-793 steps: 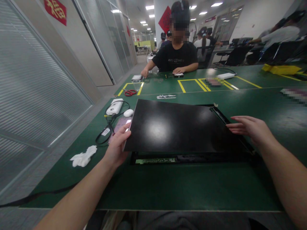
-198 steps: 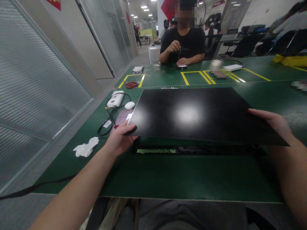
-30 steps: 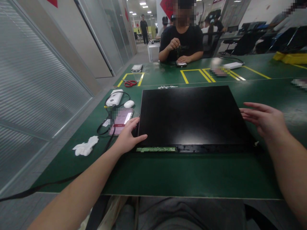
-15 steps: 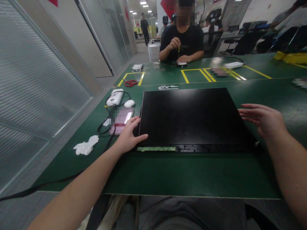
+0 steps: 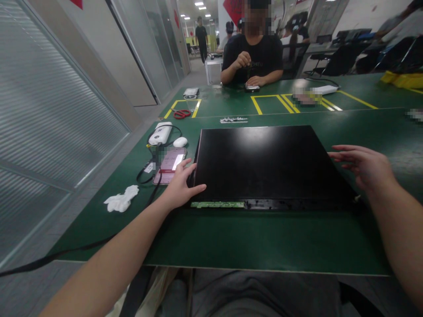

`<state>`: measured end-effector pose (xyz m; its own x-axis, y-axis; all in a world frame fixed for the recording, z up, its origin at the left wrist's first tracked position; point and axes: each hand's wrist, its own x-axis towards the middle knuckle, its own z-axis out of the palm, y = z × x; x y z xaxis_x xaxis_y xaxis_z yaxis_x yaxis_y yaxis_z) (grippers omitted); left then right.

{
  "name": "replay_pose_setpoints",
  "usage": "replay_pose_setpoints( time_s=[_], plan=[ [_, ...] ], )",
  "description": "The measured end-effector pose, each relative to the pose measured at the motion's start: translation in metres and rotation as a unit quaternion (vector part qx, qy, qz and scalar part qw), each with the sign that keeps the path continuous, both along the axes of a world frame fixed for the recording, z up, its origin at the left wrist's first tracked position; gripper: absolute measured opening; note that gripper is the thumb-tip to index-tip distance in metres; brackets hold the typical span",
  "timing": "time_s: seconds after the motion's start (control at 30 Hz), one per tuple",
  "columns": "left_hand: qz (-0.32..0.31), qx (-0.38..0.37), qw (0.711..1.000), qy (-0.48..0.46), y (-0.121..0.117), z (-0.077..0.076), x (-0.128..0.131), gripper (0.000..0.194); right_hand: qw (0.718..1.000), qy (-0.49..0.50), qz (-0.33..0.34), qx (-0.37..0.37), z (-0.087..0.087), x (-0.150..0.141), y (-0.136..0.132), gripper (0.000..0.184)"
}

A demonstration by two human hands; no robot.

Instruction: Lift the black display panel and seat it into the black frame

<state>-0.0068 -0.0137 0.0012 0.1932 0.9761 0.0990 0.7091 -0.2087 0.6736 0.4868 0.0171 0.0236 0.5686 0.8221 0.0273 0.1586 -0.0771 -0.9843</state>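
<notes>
A large flat black panel (image 5: 264,163) lies on the green table (image 5: 251,237), seated in a dark frame. A green circuit strip (image 5: 217,204) shows along its near edge. My left hand (image 5: 180,187) rests open at the panel's near left corner, thumb on its edge and fingers along the left side. My right hand (image 5: 363,165) hovers open, fingers spread, just beside the panel's right edge; whether it touches I cannot tell.
Left of the panel lie a phone (image 5: 170,164), a black cable (image 5: 147,174), a white device (image 5: 160,133), a white mouse (image 5: 180,141) and a crumpled white cloth (image 5: 121,200). Red scissors (image 5: 181,114) and small metal parts (image 5: 233,119) lie farther back. A person in black sits opposite (image 5: 253,57).
Six seconds ago both hands held the panel lifted over the frame; now it lies flat in it. Over the last second the hands have barely moved and the view shifted slightly.
</notes>
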Motion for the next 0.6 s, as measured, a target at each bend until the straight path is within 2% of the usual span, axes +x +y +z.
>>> replay_pose_setpoints(
  time_s=[0.17, 0.33, 0.6],
  plan=[
    [0.007, -0.020, 0.999, -0.041, 0.0008, -0.0020, -0.0011, 0.079, 0.999, 0.039, -0.016, -0.029, 0.0062, -0.0071, -0.0006, 0.021],
    [0.013, -0.031, 0.995, -0.097, 0.0009, -0.0040, -0.0014, 0.079, 0.998, 0.066, -0.011, -0.017, 0.0082, -0.0065, -0.0019, 0.024],
    [0.012, -0.030, 0.994, -0.103, -0.0003, -0.0026, 0.0002, 0.078, 0.997, 0.071, -0.014, -0.008, 0.0077, -0.0078, -0.0031, 0.024]
  ],
)
